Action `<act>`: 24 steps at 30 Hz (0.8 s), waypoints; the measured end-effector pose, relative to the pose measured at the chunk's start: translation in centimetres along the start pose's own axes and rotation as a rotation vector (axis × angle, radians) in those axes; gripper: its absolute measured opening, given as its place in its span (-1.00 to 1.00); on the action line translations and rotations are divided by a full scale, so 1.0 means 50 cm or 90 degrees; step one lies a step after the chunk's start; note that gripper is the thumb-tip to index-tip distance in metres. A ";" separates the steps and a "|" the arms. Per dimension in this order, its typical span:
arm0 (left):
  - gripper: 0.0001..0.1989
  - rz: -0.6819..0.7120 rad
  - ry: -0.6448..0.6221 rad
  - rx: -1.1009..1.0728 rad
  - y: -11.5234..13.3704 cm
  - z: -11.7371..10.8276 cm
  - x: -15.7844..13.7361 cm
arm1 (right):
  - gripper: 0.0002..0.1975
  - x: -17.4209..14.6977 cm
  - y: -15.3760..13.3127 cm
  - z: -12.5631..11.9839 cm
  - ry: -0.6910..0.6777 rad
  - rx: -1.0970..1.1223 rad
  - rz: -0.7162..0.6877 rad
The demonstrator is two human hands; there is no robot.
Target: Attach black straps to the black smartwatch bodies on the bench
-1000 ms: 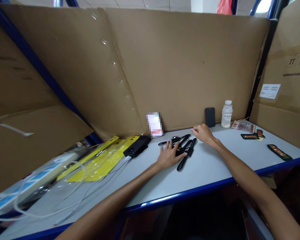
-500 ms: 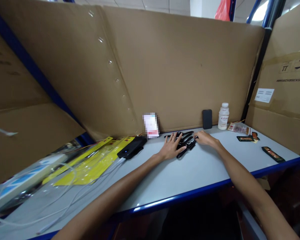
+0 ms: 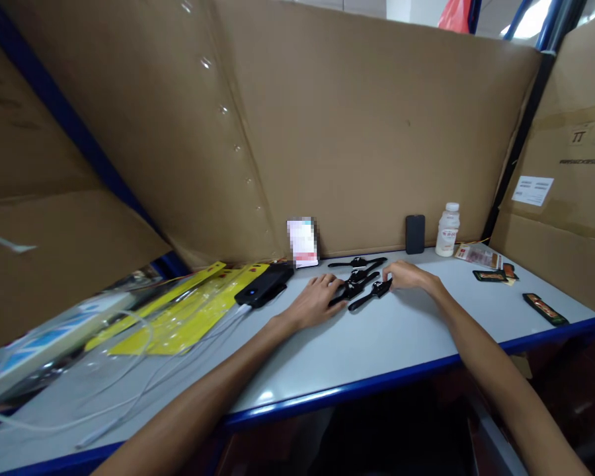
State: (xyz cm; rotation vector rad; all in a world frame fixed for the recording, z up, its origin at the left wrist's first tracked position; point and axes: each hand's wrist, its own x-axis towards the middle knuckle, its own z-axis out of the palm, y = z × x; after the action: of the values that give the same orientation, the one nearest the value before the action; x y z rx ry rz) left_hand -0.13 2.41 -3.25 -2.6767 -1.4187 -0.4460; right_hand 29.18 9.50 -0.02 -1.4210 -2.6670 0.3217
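Several black spokeshaves lie close together on the grey tabletop [image 3: 401,337], each with two slim handles and a shiny middle. The rear spokeshave [image 3: 357,262] lies nearly level along the back, while the front spokeshave [image 3: 377,289] points up to the right. My left hand [image 3: 317,301] rests palm down at the left handle ends of the middle spokeshaves [image 3: 353,289], thumb apart from the fingers. With bent fingers pressed together, my right hand [image 3: 405,274] pinches the right end of the front spokeshave; its fingertips are partly hidden.
Left of my hands are a black power bank [image 3: 262,287] with white cables, yellow blister packs [image 3: 178,324] and a power strip [image 3: 54,347]. A blurred-out screen [image 3: 303,243], dark phone [image 3: 415,235] and bottle [image 3: 447,230] stand along the cardboard wall [image 3: 337,132]. Small packets [image 3: 545,309] lie right.
My left hand has slid left off the spokeshaves' middles to their handle ends, its fingers less spread. More of the spokeshaves shows. My right hand stays by the front one; the view shifts slightly.
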 end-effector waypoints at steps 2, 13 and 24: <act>-0.72 -0.019 -0.019 0.014 -0.002 -0.022 -0.004 | -0.73 -0.002 -0.008 -0.004 -0.022 0.014 -0.022; -0.71 -0.111 0.037 -0.126 0.000 0.003 0.031 | -0.74 -0.013 -0.104 0.010 -0.055 0.082 -0.065; -0.56 0.071 -0.011 -0.083 0.025 -0.002 0.005 | -0.82 -0.009 -0.120 0.045 0.073 0.170 -0.137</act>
State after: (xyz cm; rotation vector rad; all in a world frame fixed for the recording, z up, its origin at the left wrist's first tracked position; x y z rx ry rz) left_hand 1.04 1.88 -3.01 -2.8504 -1.2786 -0.5227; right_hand 24.16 5.54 -0.81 -1.0343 -2.5382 0.5334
